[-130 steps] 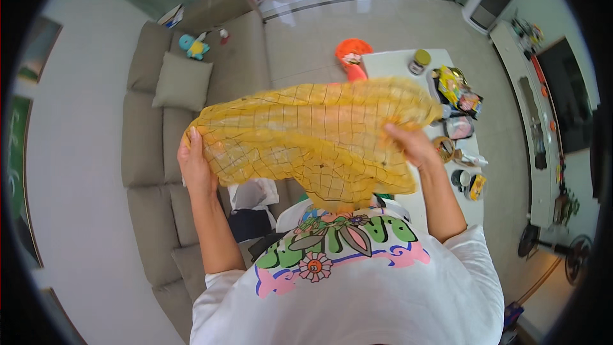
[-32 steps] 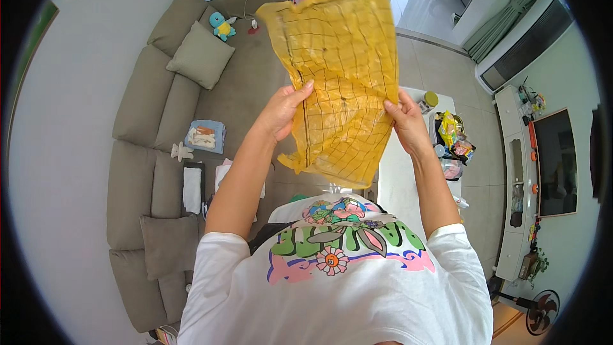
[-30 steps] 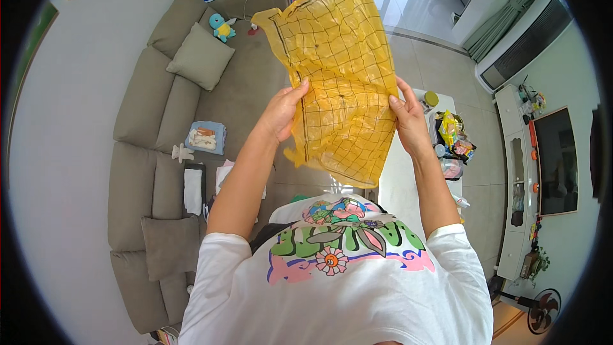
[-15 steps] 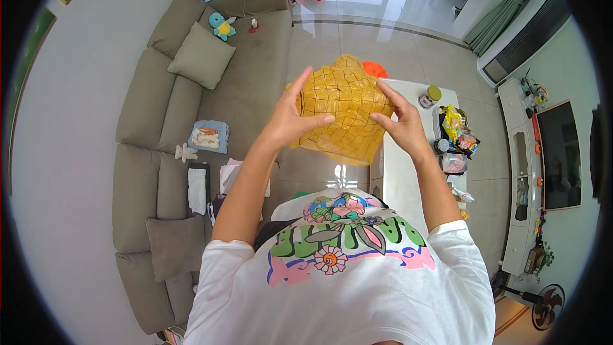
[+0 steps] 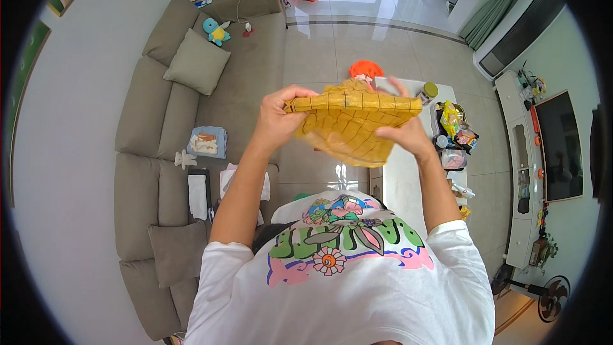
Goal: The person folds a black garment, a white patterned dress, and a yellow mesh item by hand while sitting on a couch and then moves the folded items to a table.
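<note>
Up in front of my chest is a thin yellow cloth or plastic piece (image 5: 348, 126) with dark grid lines, a little see-through at its lower part. Its top edge is a folded, thicker band running almost level; whether it is a bag or a sheet I cannot tell. My left hand (image 5: 276, 118) is closed on the left end of that band, fingers wrapped round it. At the right side, my right hand (image 5: 412, 135) has its thumb on the near face and its blurred fingers raised behind the band, so the piece sits between them.
A white table (image 5: 403, 185) to the right bears a lidded jar (image 5: 429, 91) and several snack packs (image 5: 452, 121). Left stands a grey sofa (image 5: 249, 57) with cushions, a blue plush toy (image 5: 217, 30) and folded clothes (image 5: 209, 142). An orange basin (image 5: 366, 69) is beyond the table.
The yellow piece has tipped, its top now a straight band. My left hand has gone from spread fingers to a closed grip at the corner; my right hand has shifted slightly right.
</note>
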Demonstrator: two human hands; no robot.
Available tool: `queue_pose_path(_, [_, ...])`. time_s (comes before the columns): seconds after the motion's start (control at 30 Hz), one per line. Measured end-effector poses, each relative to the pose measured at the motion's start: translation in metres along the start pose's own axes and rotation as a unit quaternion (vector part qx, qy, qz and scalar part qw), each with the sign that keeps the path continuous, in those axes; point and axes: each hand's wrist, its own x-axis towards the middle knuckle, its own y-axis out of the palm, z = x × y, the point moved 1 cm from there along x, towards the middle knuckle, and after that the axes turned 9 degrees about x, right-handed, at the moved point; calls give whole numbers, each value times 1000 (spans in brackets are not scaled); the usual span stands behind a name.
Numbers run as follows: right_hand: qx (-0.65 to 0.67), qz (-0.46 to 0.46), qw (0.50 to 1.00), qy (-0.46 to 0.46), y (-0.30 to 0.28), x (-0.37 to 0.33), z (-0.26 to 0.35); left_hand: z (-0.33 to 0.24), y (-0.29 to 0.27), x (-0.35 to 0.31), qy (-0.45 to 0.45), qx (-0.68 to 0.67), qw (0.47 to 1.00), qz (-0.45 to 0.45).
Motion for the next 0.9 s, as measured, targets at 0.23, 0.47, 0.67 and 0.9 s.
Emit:
queue_pose_path(0.23, [131, 13, 974, 183, -6, -6, -10, -3, -12, 10, -178, -403, 897, 33])
queue_pose_path(0.47, [144, -60, 974, 164, -3, -5, -6, 7, 0, -15, -242, -281, 921, 122])
queue_pose_path(0.67, [150, -71, 971, 174, -2, -6, -6, 11, 11, -6, -207, -115, 961, 141])
queue_pose_path(0.9, [169, 8, 962, 215, -12, -24, -11, 2, -9, 0, -262, -160, 947, 93])
